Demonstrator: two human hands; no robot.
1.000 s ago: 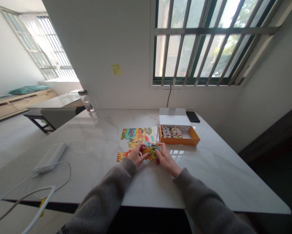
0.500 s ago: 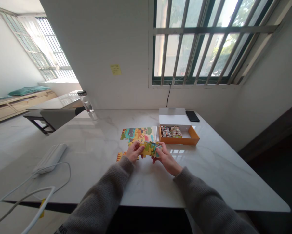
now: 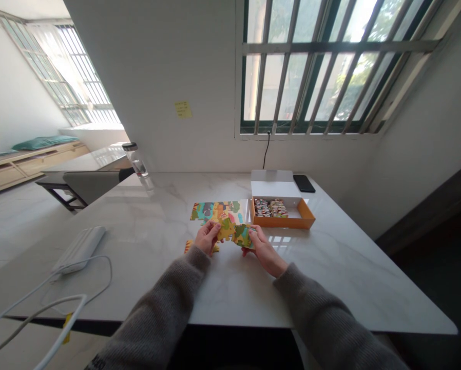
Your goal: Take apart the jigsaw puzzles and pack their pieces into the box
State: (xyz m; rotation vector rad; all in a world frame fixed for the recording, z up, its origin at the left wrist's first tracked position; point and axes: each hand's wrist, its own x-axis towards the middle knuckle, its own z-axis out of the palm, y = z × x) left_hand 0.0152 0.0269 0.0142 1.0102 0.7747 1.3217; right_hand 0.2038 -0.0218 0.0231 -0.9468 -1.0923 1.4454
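My left hand (image 3: 208,237) pinches a yellow jigsaw puzzle piece (image 3: 226,229) between thumb and fingers. Close beside it, my right hand (image 3: 262,248) grips a green and blue puzzle piece (image 3: 243,235), perhaps more than one together. A small gap shows between what the two hands hold. Behind them lies a joined section of puzzle (image 3: 217,209) with colourful pictures, its near part hidden by my left hand and its piece. An orange striped puzzle piece (image 3: 188,246) lies on the table, partly covered by my left hand.
Right of the puzzle stands an open orange box (image 3: 288,222) with several rows of pieces packed in its left part. A black phone (image 3: 303,183) lies behind it. On the left are a white power strip (image 3: 82,249) with cables and a clear bottle (image 3: 138,164).
The pieces in my two hands were touching and are now apart. My left hand has drawn slightly leftward with the yellow piece; my right hand has hardly moved.
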